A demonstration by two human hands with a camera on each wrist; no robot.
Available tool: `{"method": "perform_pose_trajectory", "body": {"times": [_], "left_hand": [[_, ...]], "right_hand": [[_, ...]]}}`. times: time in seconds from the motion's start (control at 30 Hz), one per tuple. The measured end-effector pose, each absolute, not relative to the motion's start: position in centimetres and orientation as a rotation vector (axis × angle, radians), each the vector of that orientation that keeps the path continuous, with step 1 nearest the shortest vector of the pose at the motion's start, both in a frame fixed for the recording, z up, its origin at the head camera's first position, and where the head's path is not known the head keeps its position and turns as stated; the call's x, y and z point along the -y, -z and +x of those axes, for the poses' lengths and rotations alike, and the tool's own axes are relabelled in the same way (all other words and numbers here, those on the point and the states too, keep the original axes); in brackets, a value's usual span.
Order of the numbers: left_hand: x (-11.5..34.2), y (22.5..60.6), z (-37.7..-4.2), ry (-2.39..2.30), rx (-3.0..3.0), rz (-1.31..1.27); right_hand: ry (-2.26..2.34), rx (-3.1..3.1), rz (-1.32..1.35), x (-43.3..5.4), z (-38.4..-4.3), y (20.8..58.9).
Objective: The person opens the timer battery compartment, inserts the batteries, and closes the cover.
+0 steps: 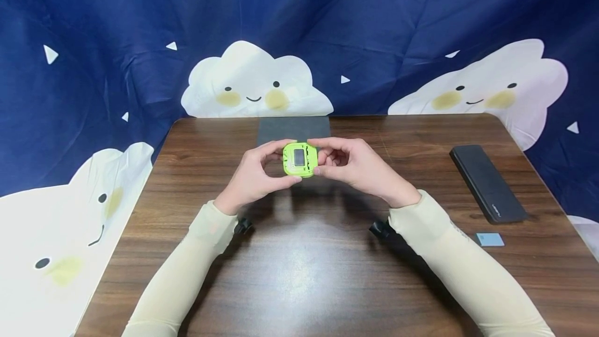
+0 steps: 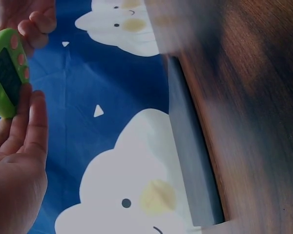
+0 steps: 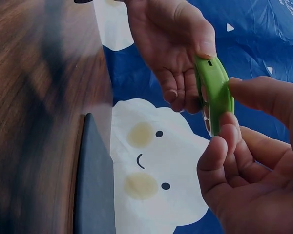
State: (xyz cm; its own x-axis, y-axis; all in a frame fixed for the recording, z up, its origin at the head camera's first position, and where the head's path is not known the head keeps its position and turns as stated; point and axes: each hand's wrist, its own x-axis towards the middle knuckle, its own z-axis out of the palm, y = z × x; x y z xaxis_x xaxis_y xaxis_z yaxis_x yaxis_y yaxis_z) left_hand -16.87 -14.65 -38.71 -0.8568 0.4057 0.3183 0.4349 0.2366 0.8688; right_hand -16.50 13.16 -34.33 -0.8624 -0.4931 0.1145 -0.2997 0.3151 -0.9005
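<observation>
A small lime-green digital timer (image 1: 300, 159) is held up above the table between both hands, its back with a dark rectangle and narrow slots facing the head camera. On its other face, the left wrist view shows a dark screen (image 2: 9, 75) beside a row of pink buttons (image 2: 21, 59). My left hand (image 1: 255, 171) grips its left side, index finger along the top and thumb at the bottom edge. From the right, my right hand (image 1: 365, 166) pinches the corners between index finger and thumb, with the other fingers curled behind. In the right wrist view, the timer (image 3: 218, 95) appears edge-on.
A long black case (image 1: 489, 183) lies on the wooden table (image 1: 299, 280) at the right, with a small light-blue card (image 1: 490, 239) in front of it. Behind the hands, a dark grey slab (image 1: 294, 128) lies at the far edge. A blue cloud-print curtain (image 1: 374, 9) hangs behind.
</observation>
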Motion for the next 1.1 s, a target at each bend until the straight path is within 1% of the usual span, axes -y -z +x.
{"method": "perform_pose_trajectory", "body": {"times": [0.23, 0.53, 0.8, 1.1], "left_hand": [[14.69, 38.93, -16.88, 1.766, 2.431, -0.837], [14.56, 38.81, -16.79, 1.763, 2.42, -0.859], [14.45, 38.71, -16.6, 1.739, 2.428, -0.88], [14.41, 38.78, -16.67, 1.722, 2.426, -0.904]], "right_hand": [[1.578, -2.404, -0.742, -13.04, -16.64, 34.5], [1.695, -2.168, -0.567, -13.09, -16.8, 34.66], [1.813, -1.964, -0.475, -13.25, -17.0, 35.06], [1.878, -1.893, -0.377, -12.94, -16.99, 34.93]]}}
